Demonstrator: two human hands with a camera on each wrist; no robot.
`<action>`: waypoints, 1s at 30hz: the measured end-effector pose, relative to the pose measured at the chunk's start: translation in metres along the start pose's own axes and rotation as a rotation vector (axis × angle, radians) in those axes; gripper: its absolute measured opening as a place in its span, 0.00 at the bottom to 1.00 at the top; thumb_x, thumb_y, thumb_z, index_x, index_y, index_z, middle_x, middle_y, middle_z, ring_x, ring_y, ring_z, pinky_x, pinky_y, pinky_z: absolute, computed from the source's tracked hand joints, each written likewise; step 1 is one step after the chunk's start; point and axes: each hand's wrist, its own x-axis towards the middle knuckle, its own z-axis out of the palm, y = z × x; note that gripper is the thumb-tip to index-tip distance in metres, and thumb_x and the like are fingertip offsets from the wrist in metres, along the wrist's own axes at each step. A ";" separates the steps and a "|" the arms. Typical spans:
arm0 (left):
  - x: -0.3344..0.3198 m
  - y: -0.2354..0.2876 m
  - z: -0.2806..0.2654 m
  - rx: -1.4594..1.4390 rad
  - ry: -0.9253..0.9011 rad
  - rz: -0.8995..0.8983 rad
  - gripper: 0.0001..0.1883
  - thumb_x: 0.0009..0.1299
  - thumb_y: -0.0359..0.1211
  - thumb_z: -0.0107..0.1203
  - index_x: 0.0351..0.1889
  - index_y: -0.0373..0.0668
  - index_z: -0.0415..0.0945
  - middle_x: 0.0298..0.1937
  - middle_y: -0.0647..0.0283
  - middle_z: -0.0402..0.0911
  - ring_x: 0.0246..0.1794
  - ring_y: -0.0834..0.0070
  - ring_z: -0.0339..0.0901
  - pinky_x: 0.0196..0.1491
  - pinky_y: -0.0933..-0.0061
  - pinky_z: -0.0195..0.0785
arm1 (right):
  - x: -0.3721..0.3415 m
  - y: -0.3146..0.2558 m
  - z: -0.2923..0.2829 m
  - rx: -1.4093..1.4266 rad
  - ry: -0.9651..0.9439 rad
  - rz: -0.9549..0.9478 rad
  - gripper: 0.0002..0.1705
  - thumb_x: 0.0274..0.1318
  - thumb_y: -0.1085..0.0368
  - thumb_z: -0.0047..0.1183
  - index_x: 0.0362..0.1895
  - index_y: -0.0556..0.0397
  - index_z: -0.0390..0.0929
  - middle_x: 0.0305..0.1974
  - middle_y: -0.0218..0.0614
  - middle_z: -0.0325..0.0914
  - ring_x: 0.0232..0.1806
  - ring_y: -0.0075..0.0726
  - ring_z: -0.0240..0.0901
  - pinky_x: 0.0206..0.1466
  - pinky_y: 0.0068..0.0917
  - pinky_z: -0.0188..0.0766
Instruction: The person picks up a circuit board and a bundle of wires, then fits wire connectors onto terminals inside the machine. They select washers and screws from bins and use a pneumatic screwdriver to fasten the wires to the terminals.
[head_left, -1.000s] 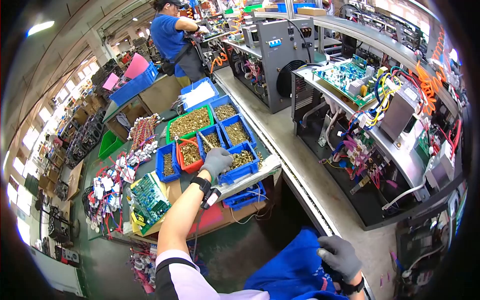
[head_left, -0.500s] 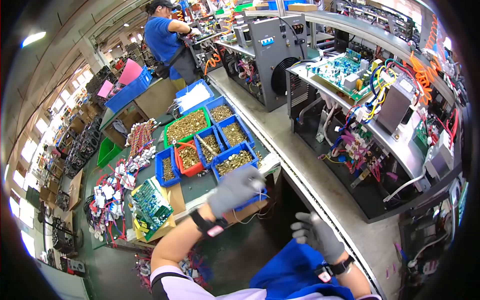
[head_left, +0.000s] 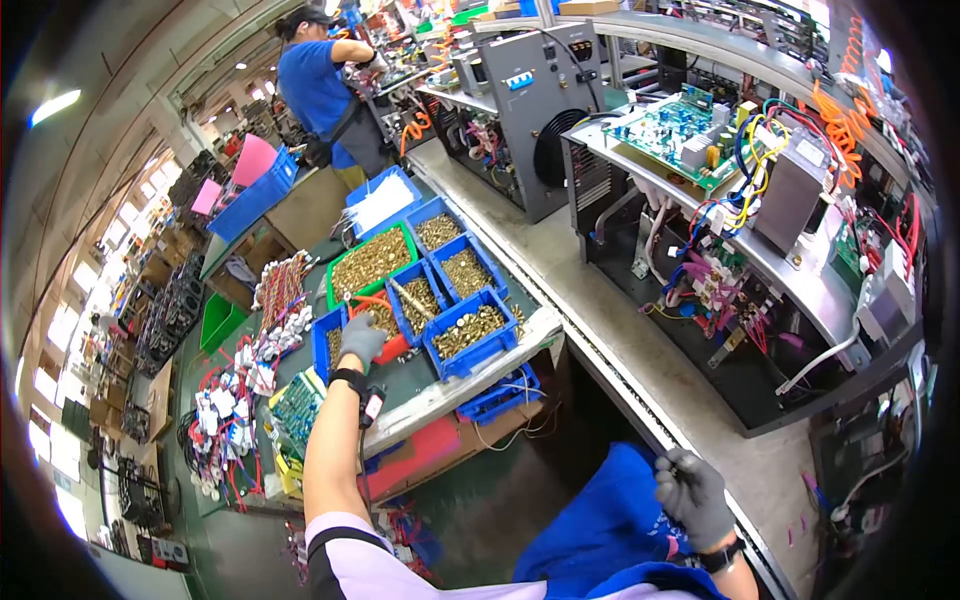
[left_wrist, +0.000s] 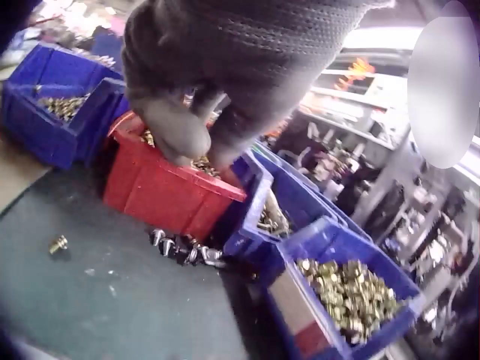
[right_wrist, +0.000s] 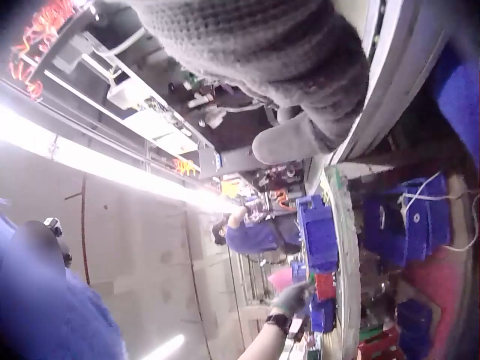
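Note:
In a grey glove, my left hand [head_left: 362,340] reaches into the red bin [left_wrist: 161,191] of small brass-coloured fasteners. Thumb and fingers [left_wrist: 244,120] point down over its front rim, slightly apart; the tips are partly hidden in the bin. Blue bins flank it: one [left_wrist: 45,124] with small brass pieces, and another [left_wrist: 341,292] heaped with brass-coloured fasteners. A pale stick [head_left: 408,297] lies in the blue bin just right of the red one. Away from the bins, over the blue apron, my gloved right hand [head_left: 693,497] has bent fingers; I cannot tell whether they hold anything.
Several loose screws [left_wrist: 180,249] lie before the red bin. Left of the bins are a green circuit board [head_left: 297,405] and bundled wires [head_left: 225,410]. A green bin [head_left: 372,262] stands behind. Across the rail, an open machine [head_left: 690,230] stands right; another person [head_left: 325,85] works farther off.
My left hand left the front blue bin, came back close to my right hand, then moved forward to the red bin. The right hand's fingers spread, then bent again.

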 end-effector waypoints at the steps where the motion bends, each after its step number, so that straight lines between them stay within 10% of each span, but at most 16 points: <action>1: 0.006 0.001 0.003 -0.045 -0.008 -0.009 0.28 0.60 0.32 0.64 0.60 0.35 0.75 0.47 0.50 0.84 0.42 0.66 0.83 0.43 0.66 0.76 | -0.007 -0.001 -0.009 0.043 0.037 -0.019 0.14 0.65 0.61 0.47 0.48 0.57 0.74 0.41 0.40 0.77 0.35 0.31 0.75 0.39 0.27 0.77; 5: 0.086 -0.050 0.035 -0.099 0.006 0.175 0.27 0.58 0.31 0.64 0.57 0.36 0.76 0.39 0.57 0.84 0.26 0.75 0.79 0.29 0.71 0.73 | -0.022 -0.002 -0.037 0.122 0.105 -0.097 0.12 0.64 0.62 0.46 0.46 0.55 0.75 0.38 0.40 0.78 0.34 0.31 0.76 0.36 0.27 0.76; 12: 0.031 -0.004 -0.002 -0.060 -0.305 0.086 0.20 0.54 0.29 0.63 0.46 0.43 0.77 0.27 0.66 0.77 0.23 0.77 0.72 0.23 0.72 0.62 | -0.025 -0.010 -0.016 0.046 0.093 -0.178 0.12 0.67 0.60 0.43 0.44 0.54 0.73 0.37 0.36 0.75 0.33 0.27 0.72 0.34 0.20 0.72; 20: 0.070 -0.035 0.026 0.348 -0.011 0.307 0.17 0.53 0.35 0.65 0.40 0.39 0.79 0.37 0.56 0.82 0.35 0.68 0.82 0.38 0.68 0.75 | -0.033 -0.006 -0.019 0.116 0.112 -0.162 0.12 0.66 0.60 0.45 0.46 0.54 0.74 0.37 0.38 0.77 0.33 0.28 0.75 0.35 0.24 0.74; 30: 0.058 -0.041 0.023 -0.246 0.142 0.110 0.05 0.56 0.24 0.61 0.31 0.35 0.81 0.29 0.58 0.83 0.23 0.71 0.83 0.27 0.72 0.80 | -0.041 -0.018 -0.038 0.141 0.117 -0.236 0.11 0.65 0.61 0.45 0.45 0.54 0.74 0.37 0.37 0.77 0.33 0.27 0.75 0.35 0.23 0.74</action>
